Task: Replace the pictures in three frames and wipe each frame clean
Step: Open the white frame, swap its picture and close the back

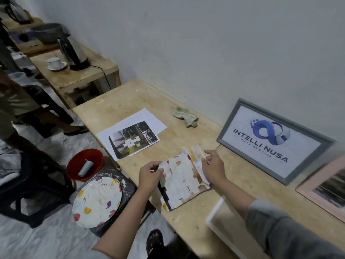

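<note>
A printed picture [183,181] with pale patches lies over a brown backing board at the near edge of the wooden table [168,101]. My left hand [150,173] pinches its left edge, and my right hand [213,166] grips its right edge by a folded sheet. A grey frame [273,140] showing a blue logo print leans on the wall. A pink frame [324,191] leans at the far right. A white frame [214,212], blurred, lies near my right forearm. Another printed sheet [131,133] lies flat on the table. A crumpled green cloth [185,116] rests near the wall.
Left of the table a red bucket [85,165] and a spotted plate [97,201] sit on a dark stool. A kettle [73,51] and a cup on a saucer [56,63] stand on a second table. A person's legs [28,113] are at the far left.
</note>
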